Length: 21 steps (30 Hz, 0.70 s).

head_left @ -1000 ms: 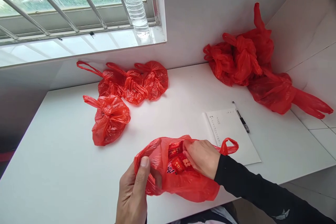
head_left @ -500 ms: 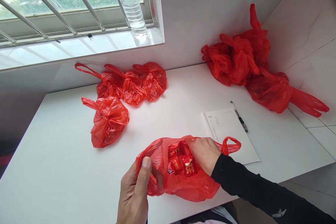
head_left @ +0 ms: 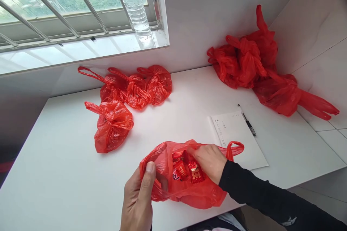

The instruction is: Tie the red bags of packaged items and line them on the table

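At the front edge of the table, a thin red plastic bag (head_left: 200, 196) stands with its mouth spread wide. Several red-wrapped candies (head_left: 195, 173) with gold and white print show inside. My left hand (head_left: 141, 191) grips the bag's left rim, thumb outside and fingers within. From the right, my right hand (head_left: 210, 160) reaches into the mouth, its fingertips down by the candies and partly hidden. Whether those fingers pinch a candy cannot be made out. One loop handle (head_left: 236, 148) of the bag sticks out past my right wrist, over the notebook.
Several knotted red bags (head_left: 114, 126) lie at the left back of the white table (head_left: 67, 180). More red bags (head_left: 246, 61) are heaped in the right corner. A notebook (head_left: 244, 144) with writing and a black pen (head_left: 248, 122) lie at right. A water bottle (head_left: 139, 18) stands on the windowsill.
My right hand has shifted slightly left and lower into the bag, and the loop handle has moved a little left with it. My left hand keeps its grip.
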Available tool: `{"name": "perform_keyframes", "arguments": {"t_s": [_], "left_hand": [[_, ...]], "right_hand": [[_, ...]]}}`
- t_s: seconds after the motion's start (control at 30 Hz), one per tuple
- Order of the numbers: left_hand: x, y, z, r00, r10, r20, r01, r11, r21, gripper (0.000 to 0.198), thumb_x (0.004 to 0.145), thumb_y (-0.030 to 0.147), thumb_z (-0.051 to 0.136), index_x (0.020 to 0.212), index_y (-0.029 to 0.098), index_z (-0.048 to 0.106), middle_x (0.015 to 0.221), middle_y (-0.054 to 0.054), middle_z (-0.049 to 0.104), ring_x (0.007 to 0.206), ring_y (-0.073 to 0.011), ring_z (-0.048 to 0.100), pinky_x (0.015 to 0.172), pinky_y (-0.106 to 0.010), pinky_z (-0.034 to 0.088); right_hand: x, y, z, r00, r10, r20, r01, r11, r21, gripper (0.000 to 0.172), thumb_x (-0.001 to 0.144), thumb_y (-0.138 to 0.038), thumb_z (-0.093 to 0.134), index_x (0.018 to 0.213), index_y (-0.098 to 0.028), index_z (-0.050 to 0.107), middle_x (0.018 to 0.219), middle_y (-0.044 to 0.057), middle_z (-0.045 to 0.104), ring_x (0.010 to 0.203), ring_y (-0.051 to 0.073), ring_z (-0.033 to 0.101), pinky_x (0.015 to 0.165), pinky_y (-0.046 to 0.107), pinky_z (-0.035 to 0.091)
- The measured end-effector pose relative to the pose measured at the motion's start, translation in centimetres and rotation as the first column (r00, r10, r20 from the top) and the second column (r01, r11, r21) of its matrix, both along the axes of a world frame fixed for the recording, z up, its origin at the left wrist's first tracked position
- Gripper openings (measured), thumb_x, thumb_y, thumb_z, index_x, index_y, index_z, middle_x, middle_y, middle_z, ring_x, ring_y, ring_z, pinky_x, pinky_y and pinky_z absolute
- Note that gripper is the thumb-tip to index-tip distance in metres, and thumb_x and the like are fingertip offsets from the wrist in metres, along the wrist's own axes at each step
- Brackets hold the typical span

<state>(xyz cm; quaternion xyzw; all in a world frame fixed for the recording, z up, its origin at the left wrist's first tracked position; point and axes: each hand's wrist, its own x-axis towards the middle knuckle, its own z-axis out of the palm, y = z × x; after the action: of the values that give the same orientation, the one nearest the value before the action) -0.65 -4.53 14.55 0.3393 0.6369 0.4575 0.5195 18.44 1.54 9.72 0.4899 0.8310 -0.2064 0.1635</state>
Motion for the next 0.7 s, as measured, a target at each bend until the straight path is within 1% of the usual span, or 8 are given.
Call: {"name": "perform_keyframes", "arguments": {"t_s": [0.1, 0.17, 0.3, 0.37, 0.47, 0.57, 0.63, 0.7], "left_hand": [[-0.2, -0.1, -0.1, 1.0, -0.014, 0.002, 0.014, 1.0, 0.008, 0.042, 0.092, 0.053, 0.058, 0.064, 0.023, 0.06, 0.074, -0.001, 0.069, 0.056, -0.0146, 0.048, 0.053, -0.028, 0.042], [-0.1, -0.2, 0.0, 1.0, -0.009, 0.0, 0.009, 1.0, 0.005, 0.043, 0.092, 0.054, 0.059, 0.062, 0.023, 0.059, 0.073, -0.001, 0.069, 0.056, -0.0145, 0.049, 0.053, -0.027, 0.041], [0.1, -0.1, 0.2, 1.0, 0.023, 0.003, -0.023, 1.0, -0.011, 0.044, 0.09, 0.056, 0.061, 0.062, 0.023, 0.06, 0.073, -0.002, 0.069, 0.066, -0.0173, 0.056, 0.052, -0.026, 0.041], [0.2, -0.1, 0.3, 1.0, 0.027, 0.012, -0.026, 0.999, -0.018, 0.043, 0.089, 0.057, 0.061, 0.063, 0.023, 0.062, 0.073, -0.003, 0.069, 0.07, -0.0187, 0.058, 0.052, -0.026, 0.041], [0.2, -0.1, 0.3, 1.0, 0.013, 0.006, -0.013, 1.0, -0.024, 0.044, 0.089, 0.057, 0.061, 0.063, 0.023, 0.062, 0.073, -0.003, 0.069, 0.071, -0.0193, 0.059, 0.053, -0.027, 0.043], [0.2, 0.0, 0.5, 1.0, 0.011, -0.025, -0.011, 1.0, -0.022, 0.046, 0.089, 0.058, 0.06, 0.061, 0.023, 0.061, 0.071, -0.004, 0.068, 0.068, -0.0192, 0.059, 0.052, -0.027, 0.043], [0.3, 0.2, 0.8, 0.998, 0.023, -0.056, -0.023, 1.0, -0.009, 0.046, 0.089, 0.058, 0.06, 0.059, 0.023, 0.06, 0.068, -0.003, 0.067, 0.063, -0.0185, 0.057, 0.052, -0.028, 0.044], [0.5, 0.3, 1.1, 0.996, 0.043, -0.083, -0.043, 0.999, 0.003, 0.046, 0.088, 0.058, 0.06, 0.059, 0.023, 0.061, 0.067, -0.003, 0.067, 0.06, -0.0181, 0.057, 0.05, -0.028, 0.043]], "right_hand": [[0.1, 0.0, 0.1, 1.0, -0.014, 0.016, 0.014, 1.0, 0.007, 0.026, 0.086, -0.002, 0.052, 0.103, -0.019, 0.061, 0.077, 0.005, 0.072, 0.069, 0.024, 0.072, 0.052, 0.029, 0.033], [0.0, 0.1, 0.0, 0.999, -0.034, 0.031, 0.034, 0.999, 0.01, 0.024, 0.085, -0.001, 0.052, 0.1, -0.017, 0.061, 0.077, 0.007, 0.073, 0.069, 0.026, 0.073, 0.052, 0.029, 0.034], [-0.5, 0.3, -0.4, 0.997, -0.075, 0.035, 0.074, 0.997, 0.024, 0.015, 0.094, -0.009, 0.05, 0.093, -0.015, 0.064, 0.078, 0.011, 0.074, 0.068, 0.025, 0.072, 0.054, 0.029, 0.039], [-0.7, 0.4, -0.5, 0.994, -0.104, 0.039, 0.102, 0.994, 0.037, 0.02, 0.099, -0.017, 0.047, 0.091, -0.014, 0.066, 0.079, 0.013, 0.074, 0.068, 0.024, 0.072, 0.057, 0.029, 0.042], [-0.8, 0.5, -0.5, 0.99, -0.133, 0.039, 0.131, 0.99, 0.05, 0.034, 0.104, -0.029, 0.04, 0.09, -0.014, 0.068, 0.079, 0.014, 0.074, 0.07, 0.024, 0.072, 0.059, 0.029, 0.044], [-0.8, 0.3, -0.1, 0.989, -0.145, 0.037, 0.143, 0.988, 0.053, 0.043, 0.106, -0.033, 0.034, 0.087, -0.015, 0.068, 0.078, 0.013, 0.074, 0.07, 0.025, 0.072, 0.058, 0.03, 0.044], [-0.8, 0.1, 0.1, 0.991, -0.133, 0.028, 0.131, 0.99, 0.054, 0.039, 0.106, -0.031, 0.035, 0.092, -0.015, 0.068, 0.077, 0.012, 0.073, 0.069, 0.024, 0.072, 0.058, 0.029, 0.043], [-1.1, -0.1, 0.1, 0.995, -0.098, 0.007, 0.097, 0.994, 0.054, 0.027, 0.104, -0.029, 0.042, 0.104, -0.015, 0.065, 0.077, 0.011, 0.073, 0.069, 0.022, 0.072, 0.057, 0.028, 0.042]]}}
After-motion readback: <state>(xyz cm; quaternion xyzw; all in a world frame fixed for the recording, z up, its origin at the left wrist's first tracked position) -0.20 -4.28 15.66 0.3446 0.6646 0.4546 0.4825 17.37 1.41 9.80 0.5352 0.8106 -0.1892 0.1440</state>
